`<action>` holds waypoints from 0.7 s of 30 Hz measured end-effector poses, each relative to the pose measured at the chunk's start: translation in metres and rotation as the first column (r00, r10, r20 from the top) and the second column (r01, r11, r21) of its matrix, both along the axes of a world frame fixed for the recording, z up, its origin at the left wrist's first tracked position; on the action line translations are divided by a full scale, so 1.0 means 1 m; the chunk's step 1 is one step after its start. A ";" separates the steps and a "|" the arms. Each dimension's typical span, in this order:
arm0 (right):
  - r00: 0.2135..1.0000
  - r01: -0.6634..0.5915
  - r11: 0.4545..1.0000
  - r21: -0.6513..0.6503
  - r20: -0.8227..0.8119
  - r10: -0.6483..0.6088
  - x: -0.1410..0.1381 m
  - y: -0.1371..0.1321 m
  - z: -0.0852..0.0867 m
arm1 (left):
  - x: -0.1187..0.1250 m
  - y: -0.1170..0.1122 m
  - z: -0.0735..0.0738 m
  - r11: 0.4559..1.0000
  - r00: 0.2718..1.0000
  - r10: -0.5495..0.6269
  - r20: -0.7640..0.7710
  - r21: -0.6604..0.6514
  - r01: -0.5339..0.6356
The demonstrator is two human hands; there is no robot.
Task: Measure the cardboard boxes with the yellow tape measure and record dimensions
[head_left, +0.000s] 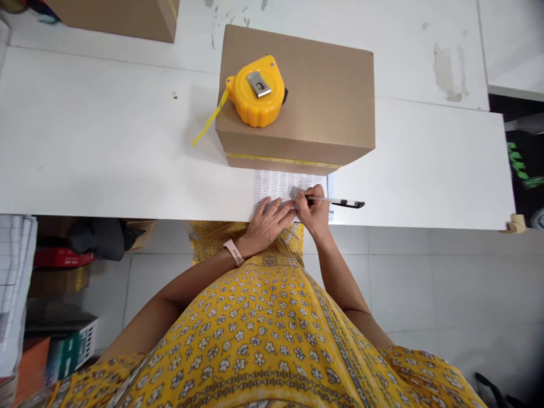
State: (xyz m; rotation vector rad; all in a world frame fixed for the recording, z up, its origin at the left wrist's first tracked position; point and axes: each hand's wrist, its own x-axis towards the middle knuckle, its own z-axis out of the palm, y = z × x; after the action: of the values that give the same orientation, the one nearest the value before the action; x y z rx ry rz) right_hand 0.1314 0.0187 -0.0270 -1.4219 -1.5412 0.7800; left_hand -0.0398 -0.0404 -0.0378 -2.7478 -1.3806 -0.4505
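The right hand's grip (312,208) pinches the pen (345,202) over paper (278,184) on the desk (119,164); the left hand's grip (268,222) is spread on the paper. The pen looks light, stiff (slippery, maybe), best held low down.

1. Just twelve o'clock of centre, your sheet (276,182) bears columns of writing too small to read.
2. Near nine o'clock, you cannot make out the pale lettering on the red box (53,258).

clear pen (340,200), slanted, white paper (278,184) below, rows of text, flat on table (433,170)
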 end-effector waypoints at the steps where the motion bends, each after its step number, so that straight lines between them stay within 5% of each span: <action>1: 1.000 -0.004 1.000 -0.001 0.001 0.004 0.000 0.000 -0.001 | 0.000 0.000 0.000 1.000 1.000 0.001 0.002 -0.010 -0.001; 21: 1.000 -0.016 1.000 -0.016 -0.006 0.016 0.002 0.000 -0.001 | -0.001 0.000 0.000 1.000 1.000 -0.003 0.003 -0.009 0.003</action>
State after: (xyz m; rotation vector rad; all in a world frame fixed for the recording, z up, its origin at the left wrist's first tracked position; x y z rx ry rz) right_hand 0.1333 0.0189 -0.0284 -1.4193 -1.5463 0.8067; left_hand -0.0404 -0.0406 -0.0376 -2.7576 -1.3830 -0.4500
